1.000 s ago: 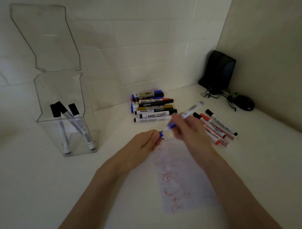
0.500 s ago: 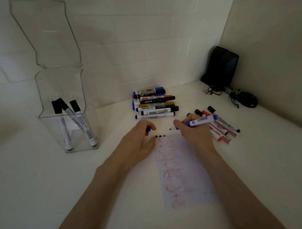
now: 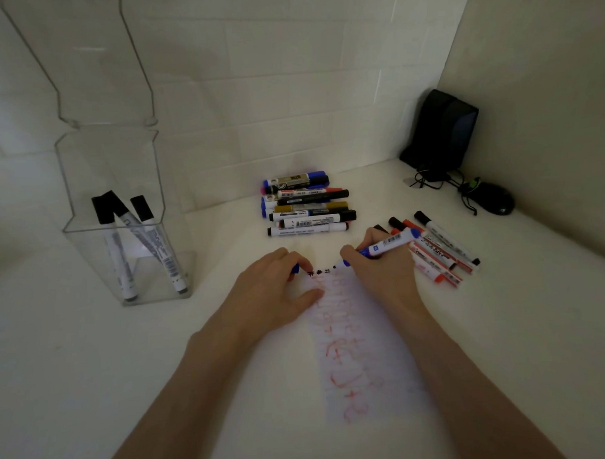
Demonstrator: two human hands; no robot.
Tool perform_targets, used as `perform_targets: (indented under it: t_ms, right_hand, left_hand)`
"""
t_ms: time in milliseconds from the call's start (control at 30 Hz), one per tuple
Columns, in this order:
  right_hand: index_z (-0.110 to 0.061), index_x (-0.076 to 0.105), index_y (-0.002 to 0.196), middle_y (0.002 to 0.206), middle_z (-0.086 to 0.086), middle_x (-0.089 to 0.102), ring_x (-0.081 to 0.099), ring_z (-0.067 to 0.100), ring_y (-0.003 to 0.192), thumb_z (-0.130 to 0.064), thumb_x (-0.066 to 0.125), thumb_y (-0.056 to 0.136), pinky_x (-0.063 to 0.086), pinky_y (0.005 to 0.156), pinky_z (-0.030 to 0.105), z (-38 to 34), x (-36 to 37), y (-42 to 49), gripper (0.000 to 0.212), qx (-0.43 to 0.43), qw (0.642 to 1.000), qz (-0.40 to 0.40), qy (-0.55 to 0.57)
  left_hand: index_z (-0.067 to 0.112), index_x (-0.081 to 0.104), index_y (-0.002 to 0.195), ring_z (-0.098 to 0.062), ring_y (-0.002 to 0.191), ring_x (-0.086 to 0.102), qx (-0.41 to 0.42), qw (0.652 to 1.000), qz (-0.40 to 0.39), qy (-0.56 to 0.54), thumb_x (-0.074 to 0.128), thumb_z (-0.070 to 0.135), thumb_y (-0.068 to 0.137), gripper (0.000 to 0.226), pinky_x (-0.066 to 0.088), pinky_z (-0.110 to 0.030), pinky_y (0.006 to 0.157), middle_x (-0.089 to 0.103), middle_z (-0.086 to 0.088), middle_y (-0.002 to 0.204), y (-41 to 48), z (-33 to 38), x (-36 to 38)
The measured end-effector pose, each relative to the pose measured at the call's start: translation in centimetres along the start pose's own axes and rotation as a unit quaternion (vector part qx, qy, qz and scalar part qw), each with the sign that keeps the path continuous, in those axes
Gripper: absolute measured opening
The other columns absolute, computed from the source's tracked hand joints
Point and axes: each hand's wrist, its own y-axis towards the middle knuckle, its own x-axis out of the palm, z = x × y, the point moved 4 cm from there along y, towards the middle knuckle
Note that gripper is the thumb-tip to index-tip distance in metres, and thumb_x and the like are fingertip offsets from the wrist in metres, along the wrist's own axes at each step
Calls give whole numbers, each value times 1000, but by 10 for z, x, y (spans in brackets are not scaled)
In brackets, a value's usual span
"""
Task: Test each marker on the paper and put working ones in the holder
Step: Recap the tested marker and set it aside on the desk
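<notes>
Fingers (image 3: 288, 257) curled on both sides, something pinched in each hand. Sweeping from the far left: clear holder (image 3: 88, 233) standing on the white table (image 3: 93, 374), lid flipped up, three black-capped markers (image 3: 115, 249) leaning inside with caps up. Next over, left hand (image 3: 276, 292) resting low on the table, fingertips closed around a small blue cap (image 3: 295, 269), thumb lying at the left edge of the paper (image 3: 364, 364). Paper itself lengthwise between the two forearms, covered in red scribbles, plus a few small dark marks along the top edge. Further back by the wall, pile of markers (image 3: 307, 208) stacked sideways – blue, black, gold and red bits showing, all capped as far as visible. Then right hand (image 3: 381, 271), fingers wrapped tight round the uncapped blue marker (image 3: 389, 243) in a writing grip, tip down at the paper's top edge right beside those dark marks, barrel angled up and to the right. Just beyond the knuckles, loose bunch of red and black-capped markers (image 3: 439, 248) lying on the table, partly hidden by the hand. Back corner on the right: black speaker (image 3: 442, 135) against the wall, black mouse (image 3: 495, 198) near it with tangled cable in between.
</notes>
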Motion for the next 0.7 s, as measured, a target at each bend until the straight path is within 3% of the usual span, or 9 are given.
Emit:
perform_targets:
  t_ms: [700]
  right_hand:
    - [-10, 49, 70, 58, -3, 50, 50, -5, 48, -9, 76, 84, 42, 51, 5, 0, 0, 0, 30, -9, 1000, -2, -22]
  left_hand:
    - [37, 54, 123, -4, 97, 52, 4, 1000, -6, 14, 59, 62, 88, 43, 43, -21, 82, 52, 14, 107, 1, 0, 1]
